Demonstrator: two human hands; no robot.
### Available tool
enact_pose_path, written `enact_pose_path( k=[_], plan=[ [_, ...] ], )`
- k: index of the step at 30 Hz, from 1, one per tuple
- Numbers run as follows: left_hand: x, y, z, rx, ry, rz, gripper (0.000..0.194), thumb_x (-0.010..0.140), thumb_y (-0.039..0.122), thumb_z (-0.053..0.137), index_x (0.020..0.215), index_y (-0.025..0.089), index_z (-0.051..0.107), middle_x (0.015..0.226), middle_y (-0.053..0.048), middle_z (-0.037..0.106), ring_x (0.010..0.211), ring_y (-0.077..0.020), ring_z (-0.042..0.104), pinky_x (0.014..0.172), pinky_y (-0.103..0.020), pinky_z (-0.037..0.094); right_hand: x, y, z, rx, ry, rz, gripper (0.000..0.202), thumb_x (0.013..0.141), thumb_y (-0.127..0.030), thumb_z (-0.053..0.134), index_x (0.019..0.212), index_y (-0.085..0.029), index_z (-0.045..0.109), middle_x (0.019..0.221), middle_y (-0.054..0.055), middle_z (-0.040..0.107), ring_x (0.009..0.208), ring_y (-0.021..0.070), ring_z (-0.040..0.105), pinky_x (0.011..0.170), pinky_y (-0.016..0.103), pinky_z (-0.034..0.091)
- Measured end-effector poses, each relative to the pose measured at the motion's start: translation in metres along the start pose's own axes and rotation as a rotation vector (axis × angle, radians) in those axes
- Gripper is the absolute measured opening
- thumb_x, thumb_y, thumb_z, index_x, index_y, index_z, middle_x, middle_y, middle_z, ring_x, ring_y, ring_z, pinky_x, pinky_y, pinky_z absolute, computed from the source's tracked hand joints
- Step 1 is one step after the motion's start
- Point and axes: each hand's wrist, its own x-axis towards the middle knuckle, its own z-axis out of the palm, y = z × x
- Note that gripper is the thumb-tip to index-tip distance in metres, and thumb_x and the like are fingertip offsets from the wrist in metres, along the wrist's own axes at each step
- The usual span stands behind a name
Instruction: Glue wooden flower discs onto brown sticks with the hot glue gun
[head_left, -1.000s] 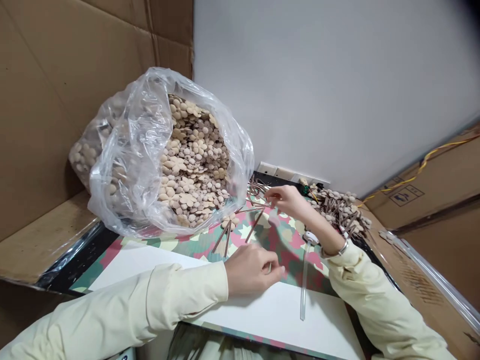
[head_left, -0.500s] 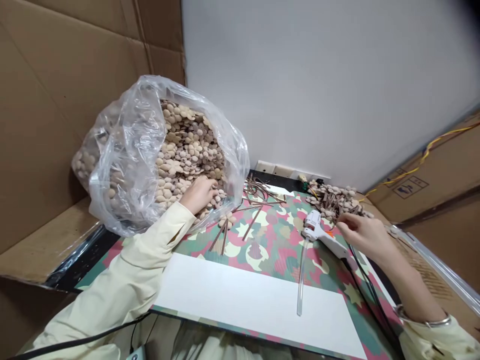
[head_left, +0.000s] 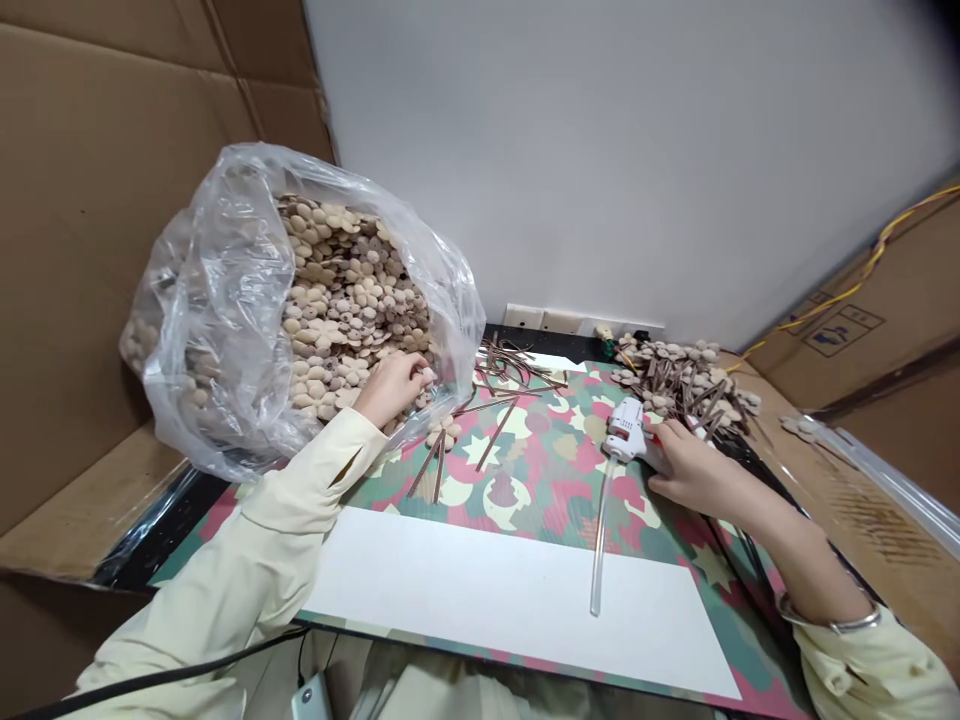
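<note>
A clear plastic bag (head_left: 217, 290) lies on its side, full of beige flower-shaped pieces (head_left: 322, 335). At its mouth my left hand (head_left: 391, 388) is closed, thumb and fingers pinched around a small pale flower piece that is mostly hidden. My right hand (head_left: 694, 468) wraps round the handle of a white glue gun (head_left: 625, 428), which lies on the patterned board. A long clear glue stick (head_left: 600, 550) sticks out of the gun towards me, over a white sheet (head_left: 487, 585).
One flower with two brown strips (head_left: 431, 462) lies beside the bag. Loose brown strips (head_left: 517, 365) are heaped behind it. More flowers with strips (head_left: 686, 380) are piled at the back right. Sockets (head_left: 559, 321) line the wall, and a cardboard box (head_left: 862, 330) stands on the right.
My right hand has come down and left from beside the flower pile onto the glue gun's handle. My left hand stays at the bag's mouth, fingers now pinched. The view has shifted slightly.
</note>
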Motion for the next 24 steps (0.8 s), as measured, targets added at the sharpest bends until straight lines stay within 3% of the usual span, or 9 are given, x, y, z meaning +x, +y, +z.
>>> enact_pose_path(
  k=[6,9,11,14,17,19,22,24],
  plan=[
    [0.0,0.004,-0.011,-0.115,0.112,-0.064,0.029,0.075,0.031,0.054,0.096,0.013,0.063,0.092,-0.011,0.064,0.083,-0.0212,0.058,0.077,-0.032,0.044,0.006,-0.006,0.012,-0.105,0.132,0.08,0.015,0.064,-0.013,0.047,0.078,-0.015,0.049,0.077,0.009,0.05,0.074,0.0221,0.051,0.063,0.029,0.039],
    [0.0,0.004,-0.017,-0.205,0.088,-0.07,0.042,0.069,0.03,0.06,0.107,0.01,0.057,0.098,-0.01,0.064,0.078,-0.0169,0.06,0.069,-0.026,0.047,0.001,-0.012,0.003,-0.077,0.24,0.081,0.008,0.068,-0.016,0.046,0.075,-0.016,0.049,0.077,0.01,0.051,0.074,0.0226,0.052,0.065,0.03,0.04],
    [-0.001,0.007,-0.022,-0.287,0.1,-0.043,0.041,0.071,0.029,0.058,0.108,0.011,0.057,0.099,-0.009,0.064,0.079,-0.0156,0.061,0.069,-0.024,0.047,-0.002,-0.018,-0.008,-0.015,0.332,0.06,0.012,0.071,-0.02,0.047,0.081,-0.015,0.052,0.081,0.01,0.054,0.076,0.0233,0.054,0.067,0.031,0.041],
    [-0.008,0.019,-0.028,-0.363,0.176,-0.004,0.028,0.077,0.035,0.054,0.092,0.013,0.063,0.086,-0.006,0.066,0.074,-0.0155,0.059,0.068,-0.024,0.045,-0.006,-0.033,-0.027,0.16,0.421,0.022,0.021,0.073,-0.026,0.049,0.091,-0.016,0.056,0.089,0.01,0.06,0.077,0.0225,0.056,0.068,0.031,0.042],
    [-0.02,0.041,-0.03,-0.368,0.165,0.002,0.027,0.079,0.04,0.053,0.077,0.014,0.063,0.07,-0.002,0.063,0.064,-0.0131,0.055,0.061,-0.023,0.042,-0.009,-0.049,-0.04,0.391,0.391,0.014,0.023,0.077,-0.034,0.051,0.094,-0.02,0.059,0.091,0.007,0.063,0.073,0.0203,0.057,0.061,0.028,0.042],
    [-0.031,0.059,-0.028,-0.536,0.046,-0.033,0.028,0.08,0.041,0.051,0.078,0.015,0.061,0.071,-0.001,0.063,0.055,-0.0101,0.052,0.053,-0.02,0.04,-0.013,-0.06,-0.043,0.523,0.357,0.031,0.026,0.077,-0.039,0.054,0.093,-0.02,0.06,0.086,0.005,0.064,0.069,0.0191,0.057,0.057,0.026,0.042],
    [-0.048,0.083,-0.023,-0.806,-0.296,-0.111,0.032,0.082,0.044,0.049,0.081,0.015,0.061,0.063,0.0,0.063,0.043,-0.0079,0.047,0.042,-0.019,0.035,-0.021,-0.075,-0.043,0.667,0.273,0.078,0.028,0.074,-0.042,0.059,0.09,-0.019,0.061,0.073,0.003,0.063,0.061,0.0179,0.056,0.051,0.025,0.041],
    [-0.057,0.095,-0.019,-0.872,-0.436,-0.146,0.031,0.083,0.042,0.048,0.078,0.014,0.062,0.059,-0.001,0.064,0.04,-0.0071,0.044,0.041,-0.018,0.033,-0.028,-0.083,-0.046,0.769,0.161,0.069,0.028,0.077,-0.042,0.057,0.09,-0.018,0.062,0.065,0.002,0.06,0.055,0.0169,0.054,0.049,0.025,0.04]
  ],
)
